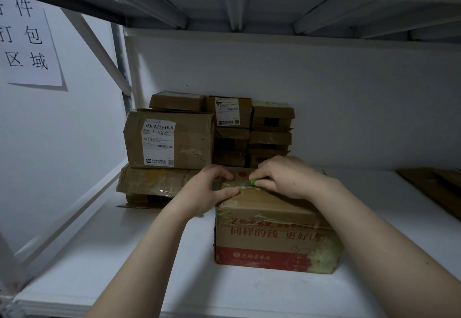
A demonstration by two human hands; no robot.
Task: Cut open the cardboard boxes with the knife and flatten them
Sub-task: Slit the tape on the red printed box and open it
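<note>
A taped cardboard box (272, 240) with red print stands on the white shelf (149, 255) in front of me. My right hand (287, 178) grips a green-handled knife (253, 182) whose blade lies along the tape seam on the box top. My left hand (212, 188) holds the top left edge of the same box, thumb and fingers spread on either side of the seam. Most of the knife is hidden inside my right hand.
Several taped boxes (172, 140) are stacked against the back wall behind the one I work on. Flattened cardboard (439, 188) lies at the right end of the shelf. A paper sign (27, 40) hangs on the left wall. An upper shelf runs overhead.
</note>
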